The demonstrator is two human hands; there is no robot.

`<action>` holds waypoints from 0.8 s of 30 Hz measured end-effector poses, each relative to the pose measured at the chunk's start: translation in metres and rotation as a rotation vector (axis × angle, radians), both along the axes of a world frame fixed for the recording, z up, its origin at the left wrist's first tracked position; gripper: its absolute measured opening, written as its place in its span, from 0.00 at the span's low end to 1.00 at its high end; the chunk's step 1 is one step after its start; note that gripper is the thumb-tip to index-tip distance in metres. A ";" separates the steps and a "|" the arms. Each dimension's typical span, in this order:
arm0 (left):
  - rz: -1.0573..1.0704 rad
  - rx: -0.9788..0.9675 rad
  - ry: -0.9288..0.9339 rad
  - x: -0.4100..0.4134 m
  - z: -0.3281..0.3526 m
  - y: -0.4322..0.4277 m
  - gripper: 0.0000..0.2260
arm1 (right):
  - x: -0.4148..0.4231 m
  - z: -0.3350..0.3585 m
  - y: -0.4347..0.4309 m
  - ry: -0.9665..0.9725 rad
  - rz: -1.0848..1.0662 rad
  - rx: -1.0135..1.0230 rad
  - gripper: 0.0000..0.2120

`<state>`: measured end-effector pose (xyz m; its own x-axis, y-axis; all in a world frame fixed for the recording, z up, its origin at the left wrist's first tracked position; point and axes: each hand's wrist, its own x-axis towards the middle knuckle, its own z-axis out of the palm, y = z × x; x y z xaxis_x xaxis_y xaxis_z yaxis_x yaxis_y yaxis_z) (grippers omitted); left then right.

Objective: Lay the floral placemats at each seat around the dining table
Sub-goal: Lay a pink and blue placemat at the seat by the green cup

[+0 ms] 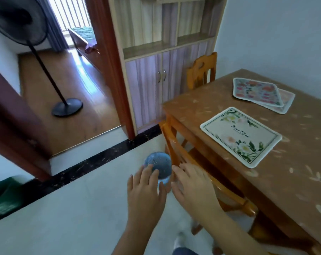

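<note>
**One seat covered, two mats waiting in a pile**

The person is standing off the corner of the tabletop. The left hand and right hand are both reaching forward and low, fingers straight and spread, gripping nothing. The left fingertips are overlapping a blue patterned glass object beside the near chair; whether they are touching it I cannot tell.

A cream floral placemat is lying flat at the seat by that chair. Farther along, a pink floral placemat is resting askew on top of another placemat, near the far chair. Those two are looking stacked rather than set out.

The task seems to be partway done, with one seat dressed and others waiting. The next move is probably calling for a turn toward the tabletop, then lifting the top mat off the pair. After that, each mat wants laying square to the edge at its own seat.
</note>
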<state>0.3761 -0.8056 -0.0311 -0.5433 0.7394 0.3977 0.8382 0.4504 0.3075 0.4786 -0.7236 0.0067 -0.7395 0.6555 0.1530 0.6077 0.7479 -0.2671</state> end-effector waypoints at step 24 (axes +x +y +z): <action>0.109 -0.036 0.023 -0.310 0.006 0.185 0.17 | -0.326 -0.009 0.208 0.029 0.148 -0.077 0.23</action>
